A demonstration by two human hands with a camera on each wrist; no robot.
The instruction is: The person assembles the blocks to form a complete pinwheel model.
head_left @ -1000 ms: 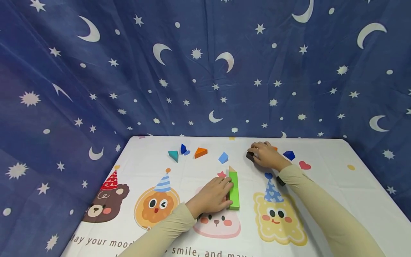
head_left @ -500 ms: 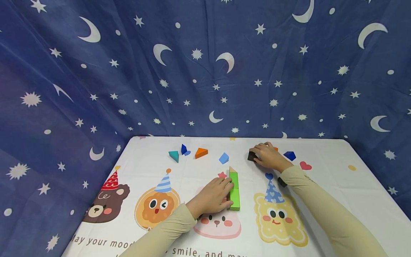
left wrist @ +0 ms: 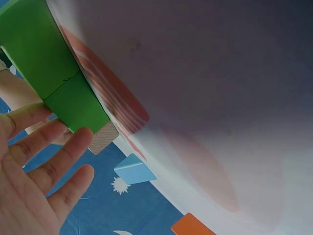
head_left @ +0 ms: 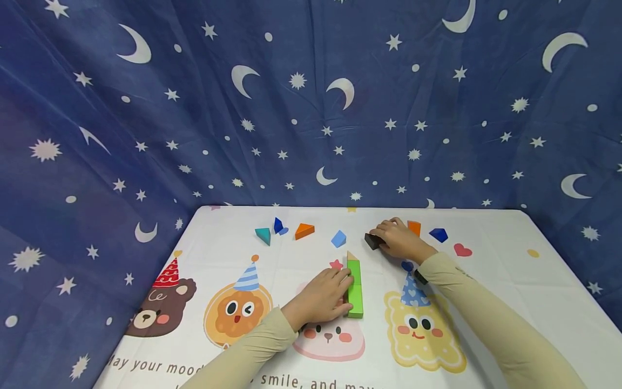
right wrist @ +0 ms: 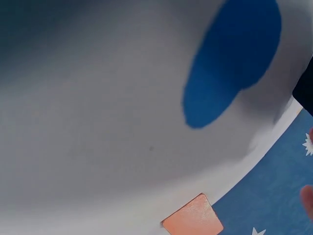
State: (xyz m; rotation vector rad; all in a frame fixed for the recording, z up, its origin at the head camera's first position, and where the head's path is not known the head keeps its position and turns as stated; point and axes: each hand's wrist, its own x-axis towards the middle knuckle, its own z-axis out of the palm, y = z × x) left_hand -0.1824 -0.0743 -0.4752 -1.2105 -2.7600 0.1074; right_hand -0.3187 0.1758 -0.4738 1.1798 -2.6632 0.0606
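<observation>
My left hand (head_left: pixel 318 298) rests beside two bright green blocks (head_left: pixel 355 297) lined up end to end, its fingertips at their left side. A pale wooden tip (head_left: pixel 352 256) sits at their far end. The left wrist view shows the fingers (left wrist: pixel 61 161) spread and nearly straight against the green blocks (left wrist: pixel 46 54). Toward the back right, my right hand (head_left: pixel 398 239) pinches a black block (head_left: pixel 373 241) close over the table. Only that block's dark corner (right wrist: pixel 305 88) and some fingertips (right wrist: pixel 307 198) enter the right wrist view.
A second black block (head_left: pixel 420 276) lies by the right sleeve. Behind the right hand are an orange block (head_left: pixel 414 227) and a dark blue one (head_left: pixel 439 234). Light blue (head_left: pixel 338 239), orange (head_left: pixel 304 231), teal (head_left: pixel 263 235) and dark blue (head_left: pixel 278 225) pieces lie along the back.
My right hand has shifted a little left with the black block, which has turned somewhat, uncovering more of the orange block behind. The left hand and green blocks have stayed put.
</observation>
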